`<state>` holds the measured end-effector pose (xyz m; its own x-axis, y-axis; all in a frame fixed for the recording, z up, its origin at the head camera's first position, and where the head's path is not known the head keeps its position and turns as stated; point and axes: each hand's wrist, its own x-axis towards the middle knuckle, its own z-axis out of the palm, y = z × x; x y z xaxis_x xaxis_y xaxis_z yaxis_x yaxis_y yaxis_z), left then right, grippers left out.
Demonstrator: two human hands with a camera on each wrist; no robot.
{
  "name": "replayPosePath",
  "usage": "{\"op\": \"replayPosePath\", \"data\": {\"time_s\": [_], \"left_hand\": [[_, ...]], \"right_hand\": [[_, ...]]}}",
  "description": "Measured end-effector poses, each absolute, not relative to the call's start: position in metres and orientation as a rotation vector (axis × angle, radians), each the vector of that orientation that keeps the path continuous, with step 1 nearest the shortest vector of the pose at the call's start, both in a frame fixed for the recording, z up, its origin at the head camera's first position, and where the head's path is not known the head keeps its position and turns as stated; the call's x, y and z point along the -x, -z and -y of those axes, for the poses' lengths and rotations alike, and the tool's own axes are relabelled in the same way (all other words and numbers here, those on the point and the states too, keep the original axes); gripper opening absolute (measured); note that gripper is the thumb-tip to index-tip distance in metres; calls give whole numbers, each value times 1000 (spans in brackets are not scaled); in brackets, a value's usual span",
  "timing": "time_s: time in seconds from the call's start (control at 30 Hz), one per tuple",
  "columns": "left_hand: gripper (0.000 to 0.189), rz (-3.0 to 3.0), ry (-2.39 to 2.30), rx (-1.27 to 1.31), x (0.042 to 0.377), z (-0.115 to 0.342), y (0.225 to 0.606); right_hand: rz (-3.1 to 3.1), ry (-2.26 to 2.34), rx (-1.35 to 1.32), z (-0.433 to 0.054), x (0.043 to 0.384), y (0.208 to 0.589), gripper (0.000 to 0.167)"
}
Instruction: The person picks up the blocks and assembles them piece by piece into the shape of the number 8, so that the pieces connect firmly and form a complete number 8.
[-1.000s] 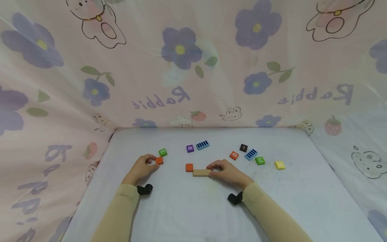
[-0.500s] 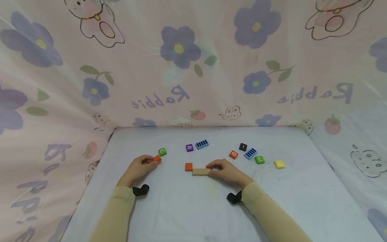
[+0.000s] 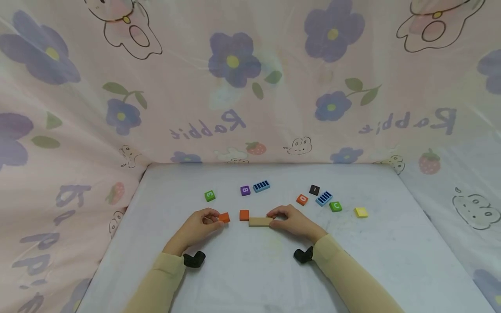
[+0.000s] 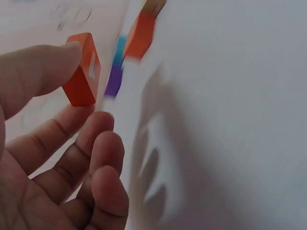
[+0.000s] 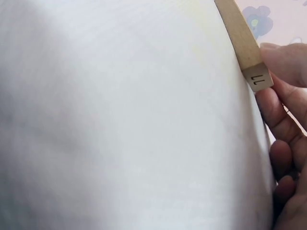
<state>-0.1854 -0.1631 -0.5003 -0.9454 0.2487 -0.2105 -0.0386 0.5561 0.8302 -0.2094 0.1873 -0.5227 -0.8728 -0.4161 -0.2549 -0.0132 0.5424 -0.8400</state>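
Between thumb and forefinger my left hand (image 3: 199, 227) pinches a small orange block (image 3: 224, 217). The left wrist view shows this orange block (image 4: 84, 72) tilted, with a white mark on one face. To its right, another orange block (image 3: 244, 215) lies on the table, close against the left end of a wooden block (image 3: 260, 222). My right hand (image 3: 294, 222) grips the right end of that wooden block. Seen from the right wrist, the wooden block (image 5: 243, 38) bears a stamped "11" on its end, with the thumb and a finger on either side.
Behind the hands lie a green "3" tile (image 3: 209, 195), a purple "8" tile (image 3: 245, 190) and a blue striped block (image 3: 261, 186). Farther right are an orange "0" tile (image 3: 302, 199), a black tile (image 3: 314, 190), another blue block (image 3: 324, 198), a green "C" tile (image 3: 335, 206) and a yellow tile (image 3: 361, 212).
My left hand has taken up the orange block from beside the green tile and carried it right, towards the other orange block. The right hand and wooden block stay put.
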Motion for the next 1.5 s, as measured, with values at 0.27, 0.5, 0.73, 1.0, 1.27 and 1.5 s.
{"op": "replayPosePath", "data": {"time_s": [0.27, 0.5, 0.73, 1.0, 1.27, 1.5], "left_hand": [[27, -2488, -1161, -454, 175, 133, 504], [27, -2544, -1092, -465, 171, 121, 507], [26, -2556, -1039, -461, 169, 110, 502], [27, -2567, -1019, -449, 169, 107, 506], [30, -2592, -1001, -435, 170, 106, 508], [32, -2588, -1028, -440, 170, 105, 511]], "right_hand": [[-2372, 1287, 358, -186, 208, 521, 25], [-2369, 1294, 333, -186, 206, 520, 24], [-2358, 1307, 370, -187, 207, 518, 23], [-2355, 1306, 363, -187, 207, 521, 22], [-2353, 1308, 371, -186, 208, 523, 23], [-2341, 1310, 355, -188, 209, 526, 24]]}}
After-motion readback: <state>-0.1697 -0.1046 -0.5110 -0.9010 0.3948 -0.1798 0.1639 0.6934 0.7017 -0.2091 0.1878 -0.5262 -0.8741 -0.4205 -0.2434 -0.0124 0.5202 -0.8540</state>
